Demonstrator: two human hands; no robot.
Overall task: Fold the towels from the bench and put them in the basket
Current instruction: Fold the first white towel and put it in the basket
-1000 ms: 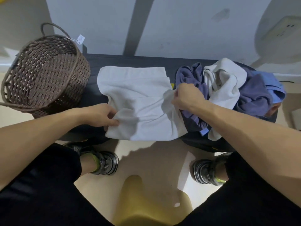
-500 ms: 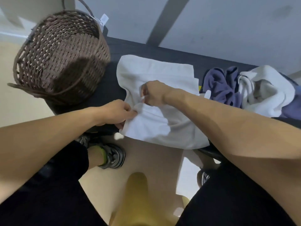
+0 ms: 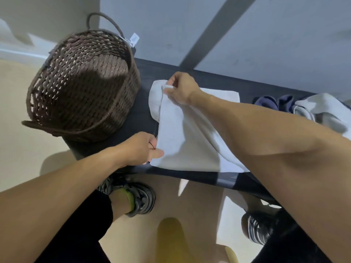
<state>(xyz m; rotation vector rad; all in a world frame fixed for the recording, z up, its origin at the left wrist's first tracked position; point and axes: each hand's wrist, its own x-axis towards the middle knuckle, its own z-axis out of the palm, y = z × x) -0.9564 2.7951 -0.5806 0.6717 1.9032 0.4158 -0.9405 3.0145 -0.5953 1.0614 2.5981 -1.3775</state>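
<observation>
A white towel [image 3: 186,137] lies folded over itself on the dark bench [image 3: 140,118]. My right hand [image 3: 180,88] pinches the towel's far left corner near the bench's back edge. At the near left corner, my left hand [image 3: 142,150] pinches the towel with the thumb on top. A brown wicker basket [image 3: 83,84] with nothing in it stands on the bench's left end, left of the towel. More towels [image 3: 311,109], purple and white, are heaped at the right end.
A grey wall [image 3: 247,35] runs behind the bench. My two shoes [image 3: 136,198] stand on the beige floor under the bench's front edge. A paper tag [image 3: 133,39] hangs from the basket's far handle.
My right hand has carried the towel's right edge across to the left and up to the far left corner, doubling the towel. The left hand has kept its hold at the near left corner.
</observation>
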